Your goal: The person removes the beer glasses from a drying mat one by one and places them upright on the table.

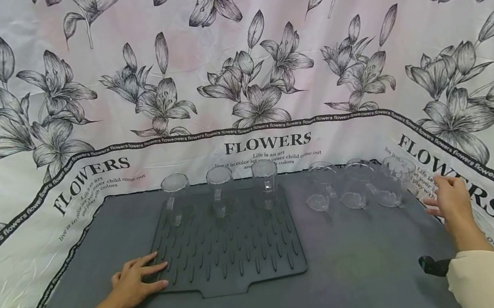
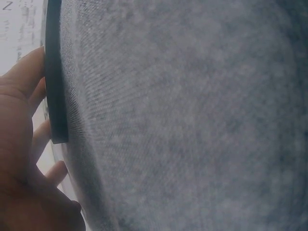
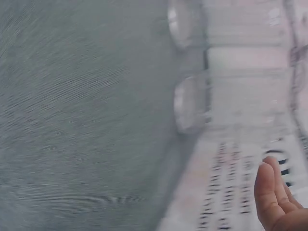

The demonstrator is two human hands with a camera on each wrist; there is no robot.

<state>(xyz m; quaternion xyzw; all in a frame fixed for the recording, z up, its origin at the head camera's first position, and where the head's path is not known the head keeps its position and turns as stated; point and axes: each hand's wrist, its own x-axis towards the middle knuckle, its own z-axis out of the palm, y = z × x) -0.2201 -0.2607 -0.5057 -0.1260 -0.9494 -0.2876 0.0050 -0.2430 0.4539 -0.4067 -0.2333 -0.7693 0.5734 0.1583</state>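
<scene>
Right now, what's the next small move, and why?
I'd probably ease the right hand left to the rightmost clear cup: it's the nearest cup to that hand, and the right wrist view shows a gap between them. The left hand is at the ridged mat's left edge, which may help steady it.

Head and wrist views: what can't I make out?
- Left wrist: some fingertips of the left hand, hidden behind the dark grey, ridged rectangular mat.
- Right wrist: upper clear cylindrical mug, blurred and cut off by the top edge.
- Right wrist: part of the right hand, cut off by the frame's corner.
- Head: small black lettering, partly masked by the third mug from left.
</scene>
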